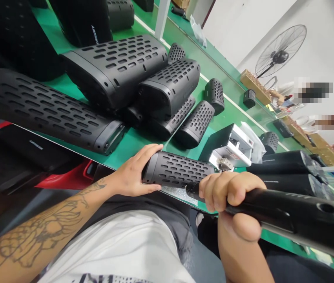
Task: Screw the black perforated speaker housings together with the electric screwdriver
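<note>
A black casing with rows of slots [181, 169] lies at the near edge of the green bench, pointing left to right. My left hand [130, 173] is closed around its left end, thumb on the near side and fingers over the far side. In my right hand [233, 192] is a black electric screwdriver [290, 214], its body stretching toward the right edge of the view. The tool's tip end meets the near right part of the casing; the bit itself is too small to make out.
Several similar slotted casings [125, 55] are piled on the green bench [143, 143] beyond my left hand. A silver screw feeder box [234, 147] stands behind the held casing. Black cylinders [278, 163] lie right. People work farther off, near a fan [280, 57].
</note>
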`<state>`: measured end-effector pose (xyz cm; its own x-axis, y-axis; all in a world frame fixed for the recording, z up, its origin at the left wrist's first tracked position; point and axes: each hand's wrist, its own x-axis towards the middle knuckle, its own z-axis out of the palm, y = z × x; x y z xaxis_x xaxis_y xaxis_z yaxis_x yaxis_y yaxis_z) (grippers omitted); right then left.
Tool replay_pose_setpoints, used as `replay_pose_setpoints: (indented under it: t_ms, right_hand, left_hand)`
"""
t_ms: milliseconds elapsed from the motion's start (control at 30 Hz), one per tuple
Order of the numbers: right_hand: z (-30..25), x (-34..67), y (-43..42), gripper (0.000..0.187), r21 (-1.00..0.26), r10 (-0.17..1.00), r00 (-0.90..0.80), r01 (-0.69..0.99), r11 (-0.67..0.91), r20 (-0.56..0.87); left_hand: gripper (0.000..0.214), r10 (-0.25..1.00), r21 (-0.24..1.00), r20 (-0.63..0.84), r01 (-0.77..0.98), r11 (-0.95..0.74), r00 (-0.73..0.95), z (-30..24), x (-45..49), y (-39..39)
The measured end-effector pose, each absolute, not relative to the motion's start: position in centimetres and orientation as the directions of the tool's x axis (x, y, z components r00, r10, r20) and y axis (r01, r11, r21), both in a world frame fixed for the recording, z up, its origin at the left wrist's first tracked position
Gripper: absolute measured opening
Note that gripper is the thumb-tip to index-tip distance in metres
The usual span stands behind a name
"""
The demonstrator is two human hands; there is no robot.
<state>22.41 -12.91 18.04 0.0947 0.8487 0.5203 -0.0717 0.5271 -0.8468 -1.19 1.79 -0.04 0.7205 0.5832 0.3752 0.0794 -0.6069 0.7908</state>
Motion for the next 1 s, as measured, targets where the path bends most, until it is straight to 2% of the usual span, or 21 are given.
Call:
replay_pose_setpoints:
  t_ms: [300, 433, 500, 633, 700, 867, 1000]
  right_hand:
    - [17.9, 21.9, -12.6, 0.036, -0.846, 0.848, 0.046, -0.063, 0.529, 0.527]
    - [20.8, 23.5, -14.8, 0.043, -0.879, 0.852, 0.223, 0.054, 0.475, 0.474]
    - [22.1, 25.8, -15.4, 0.043, -0.852, 0.769, 0.372, 0.168, 0.495, 0.520]
    - [21.6, 31.7, -14.2, 0.043, -0.694, 0.432, 0.550, 0.482, 0.535, 0.715]
    - [20.2, 34.0, -13.1, 0.044, -0.679, 0.380, 0.570, 0.526, 0.512, 0.728]
    - [17.4, 35.8, -12.0, 0.051, -0.711, 0.443, 0.558, 0.507, 0.488, 0.702]
    - [16.9, 35.3, -12.6, 0.048, -0.728, 0.466, 0.562, 0.484, 0.485, 0.684]
  left_hand:
    - [0.126, 0.580, 0.776, 0.405, 0.070, -0.627, 0.707, -0.1, -1.1, 1.6]
    - [0.123, 0.574, 0.753, 0.436, 0.069, -0.655, 0.692, 0.0, -1.2, 1.4]
    - [0.121, 0.561, 0.732, 0.456, 0.068, -0.678, 0.691, 0.0, -1.2, 1.4]
    - [0.119, 0.531, 0.690, 0.492, 0.063, -0.721, 0.690, -0.3, -1.3, 1.4]
    - [0.117, 0.523, 0.685, 0.511, 0.045, -0.727, 0.682, -0.6, -1.2, 1.5]
    - [0.112, 0.510, 0.686, 0.542, 0.000, -0.728, 0.668, -1.2, -1.2, 1.6]
    - [0.111, 0.517, 0.690, 0.539, 0.003, -0.723, 0.665, -1.2, -1.2, 1.6]
